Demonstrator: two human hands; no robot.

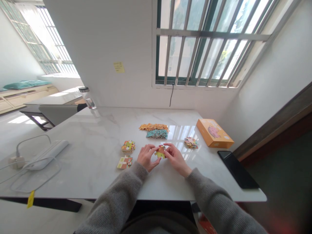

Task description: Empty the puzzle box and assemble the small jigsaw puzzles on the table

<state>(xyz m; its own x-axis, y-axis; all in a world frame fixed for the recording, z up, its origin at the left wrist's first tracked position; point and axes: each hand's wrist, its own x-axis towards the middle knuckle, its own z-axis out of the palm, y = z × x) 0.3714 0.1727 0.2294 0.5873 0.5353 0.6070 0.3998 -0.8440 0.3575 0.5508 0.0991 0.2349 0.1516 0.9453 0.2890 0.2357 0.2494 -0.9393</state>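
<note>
Between my hands, a little above the table, is a yellow-green and brown jigsaw puzzle piece [161, 152]. My left hand [147, 156] pinches its left side with thumb and fingers. On the other side, my right hand [175, 158] grips the piece's right edge. Left of my hands lie two piles of puzzle pieces, a stacked pile [128, 146] and a nearer pile [124, 162]. Beyond my hands are a row of orange-backed pieces [153, 126] and a row of teal-backed pieces [157, 133]. A small pile of mixed pieces [191, 142] lies to the right.
An orange box [214, 133] stands at the right, with a black phone [237, 169] nearer the table's right edge. A white power strip [47, 155] with cables lies at the left. The water bottle [87, 97] stands at the far left corner of the marble-patterned table [97, 175].
</note>
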